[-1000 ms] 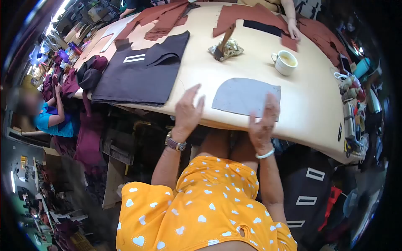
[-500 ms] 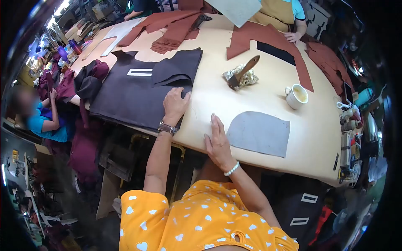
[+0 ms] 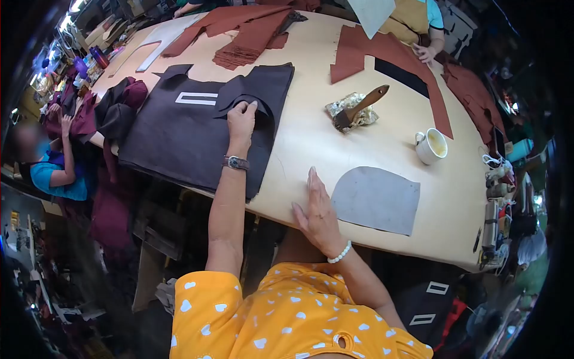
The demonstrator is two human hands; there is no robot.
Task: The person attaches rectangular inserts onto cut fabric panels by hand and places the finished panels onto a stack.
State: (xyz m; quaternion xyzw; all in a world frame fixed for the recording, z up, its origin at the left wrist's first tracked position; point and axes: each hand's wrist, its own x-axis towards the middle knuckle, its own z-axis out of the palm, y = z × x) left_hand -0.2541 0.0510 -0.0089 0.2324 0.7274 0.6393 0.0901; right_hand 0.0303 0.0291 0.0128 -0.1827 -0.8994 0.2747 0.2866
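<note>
My left hand point(image 3: 242, 122), with a watch on its wrist, pinches the edge of a dark fabric piece point(image 3: 236, 93) on top of a stack of dark fabric point(image 3: 179, 131). A white rectangular outline point(image 3: 197, 99) lies on that stack. My right hand point(image 3: 318, 214), with a bead bracelet, is at the table's near edge with thumb and fingers apart, holding nothing. Just right of it lies a grey piece point(image 3: 376, 200) with a rounded corner. Beyond are a brush point(image 3: 360, 108) resting on crumpled wrapping point(image 3: 366, 116) and a white cup point(image 3: 431, 146) with yellowish contents.
Rust-coloured fabric point(image 3: 251, 43) covers part of the table's point(image 3: 305, 140) far side. Across it a co-worker's hand point(image 3: 426, 54) rests near more rust fabric and a black strip point(image 3: 402, 76). Another person point(image 3: 60, 173) handles maroon fabric at left. Tools point(image 3: 495, 227) line the right edge.
My left hand has moved forward over the dark stack and taken hold of the top piece's edge. My right hand has moved left from the grey piece to beside it.
</note>
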